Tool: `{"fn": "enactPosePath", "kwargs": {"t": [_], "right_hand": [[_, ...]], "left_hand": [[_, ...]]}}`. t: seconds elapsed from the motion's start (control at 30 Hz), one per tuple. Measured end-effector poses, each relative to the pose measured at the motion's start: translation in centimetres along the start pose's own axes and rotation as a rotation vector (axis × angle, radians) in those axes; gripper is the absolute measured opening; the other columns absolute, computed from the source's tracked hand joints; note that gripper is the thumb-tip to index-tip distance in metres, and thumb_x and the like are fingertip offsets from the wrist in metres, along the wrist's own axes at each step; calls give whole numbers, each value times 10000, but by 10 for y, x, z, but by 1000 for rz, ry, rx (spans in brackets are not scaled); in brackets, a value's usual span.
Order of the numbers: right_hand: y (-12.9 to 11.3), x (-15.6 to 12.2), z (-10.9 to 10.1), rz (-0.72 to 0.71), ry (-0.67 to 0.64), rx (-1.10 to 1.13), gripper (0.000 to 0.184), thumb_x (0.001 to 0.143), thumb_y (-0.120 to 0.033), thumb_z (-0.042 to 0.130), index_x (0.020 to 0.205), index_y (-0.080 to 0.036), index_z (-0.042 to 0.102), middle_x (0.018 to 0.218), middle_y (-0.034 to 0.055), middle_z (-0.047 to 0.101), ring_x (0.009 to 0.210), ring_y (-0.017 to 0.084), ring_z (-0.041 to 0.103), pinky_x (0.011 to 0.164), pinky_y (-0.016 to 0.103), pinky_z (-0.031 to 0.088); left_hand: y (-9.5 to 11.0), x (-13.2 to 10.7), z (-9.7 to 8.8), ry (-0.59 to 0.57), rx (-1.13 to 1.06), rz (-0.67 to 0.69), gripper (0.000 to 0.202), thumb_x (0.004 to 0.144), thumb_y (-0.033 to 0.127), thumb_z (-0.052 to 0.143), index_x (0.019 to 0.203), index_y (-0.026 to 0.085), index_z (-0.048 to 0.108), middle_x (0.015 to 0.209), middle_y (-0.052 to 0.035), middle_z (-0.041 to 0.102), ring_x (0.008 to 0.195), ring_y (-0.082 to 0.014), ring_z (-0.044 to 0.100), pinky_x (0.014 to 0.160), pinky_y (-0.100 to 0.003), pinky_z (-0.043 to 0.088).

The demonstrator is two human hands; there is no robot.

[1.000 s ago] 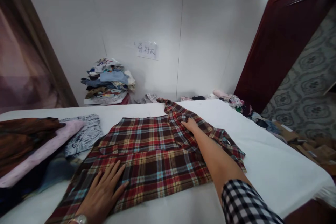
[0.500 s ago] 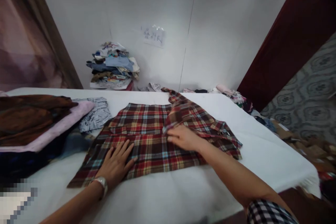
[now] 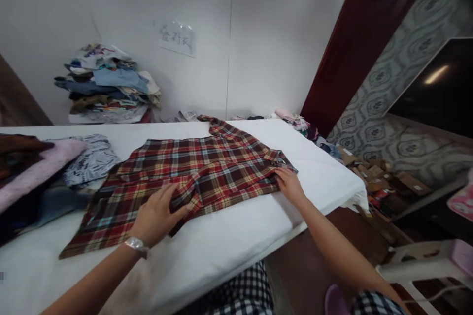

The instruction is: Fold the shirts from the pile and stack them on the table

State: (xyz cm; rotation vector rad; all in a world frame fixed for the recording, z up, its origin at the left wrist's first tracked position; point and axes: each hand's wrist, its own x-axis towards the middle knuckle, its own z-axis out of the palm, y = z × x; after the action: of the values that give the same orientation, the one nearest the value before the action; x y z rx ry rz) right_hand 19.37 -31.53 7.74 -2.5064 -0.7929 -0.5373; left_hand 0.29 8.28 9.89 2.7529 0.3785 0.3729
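A red, brown and yellow plaid shirt lies spread on the white-covered table, its collar toward the right and one sleeve reaching to the back. My left hand, with a silver watch on its wrist, is at the hem end, where a raised fold of cloth runs between its thumb and curled fingers. At the collar end, my right hand pinches the shirt's near edge. The tips of its fingers are partly hidden by the cloth.
Left of the shirt lie a pink garment and a printed grey one. A tall clothes pile stands against the wall under a paper sign. Cardboard boxes and a white stool are at the right.
My view has swung right. My right hand has moved from the shirt's middle to its collar end. My left hand, flat before, now curls at a fold, and the lifted cloth lies down.
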Motion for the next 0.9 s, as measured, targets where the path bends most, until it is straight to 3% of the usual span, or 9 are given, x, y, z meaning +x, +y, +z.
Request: {"fn": "enactPosePath", "kwargs": {"t": [0.1,0.17,0.23,0.3,0.4,0.53,0.63,0.73,0.9], "right_hand": [[17,13,2,151,-67,-159,496,780,-125,510,1272,-173,560,1350,115,530,1275,268,437,1046,451,364],[20,20,5,187,-119,-191,523,771,-121,522,1292,-169,540,1346,109,537,1259,259,453,1044,416,363],[22,25,7,191,-145,-185,483,779,-120,509,1254,-179,573,1290,95,586,1201,243,506,1029,381,375],[25,27,7,194,-144,-167,407,794,-120,475,1166,-172,632,1207,96,637,1123,238,559,999,366,398],[32,25,3,182,-117,-130,353,841,-160,418,1092,-159,667,1119,106,669,1046,230,593,960,352,429],[45,9,2,117,-24,0,351,839,-199,420,1087,-196,667,1133,78,663,1080,213,575,975,356,432],[56,-10,9,99,-55,81,385,756,-148,444,1051,-203,686,1114,69,676,1076,222,582,989,393,431],[67,-25,16,103,-24,148,424,727,-155,450,1076,-200,686,1120,73,679,1058,229,598,982,414,444],[72,-26,18,175,-43,159,477,728,-170,456,1160,-190,657,1162,79,668,1068,229,607,972,401,460]], "left_hand": [[16,-2,10,-72,127,26,567,754,519,485,1211,195,569,1332,-125,519,1209,-324,483,954,-475,419],[19,2,11,-112,126,4,356,777,417,452,966,194,654,1155,-118,613,1103,-301,550,894,-438,442],[17,9,4,-151,8,-74,245,773,354,444,734,197,628,946,-103,658,953,-272,606,834,-400,454],[15,20,-8,-139,-206,-204,222,754,350,471,649,198,594,814,-89,665,842,-255,626,797,-384,463],[8,40,-35,-75,-449,-321,290,785,421,450,748,194,626,832,-77,696,823,-233,642,760,-354,489],[-12,53,-59,-27,-492,-354,398,802,517,417,847,184,630,870,-67,702,790,-212,647,706,-326,506],[-31,41,-59,0,-392,-363,398,740,552,497,795,183,637,808,-47,685,805,-223,633,735,-313,493],[-48,21,-51,-33,-237,-350,493,760,619,430,883,207,673,862,-33,701,869,-238,640,775,-307,489],[-63,1,-39,-76,-51,-426,488,760,566,447,963,192,685,979,-104,714,926,-295,649,806,-359,486]]}}
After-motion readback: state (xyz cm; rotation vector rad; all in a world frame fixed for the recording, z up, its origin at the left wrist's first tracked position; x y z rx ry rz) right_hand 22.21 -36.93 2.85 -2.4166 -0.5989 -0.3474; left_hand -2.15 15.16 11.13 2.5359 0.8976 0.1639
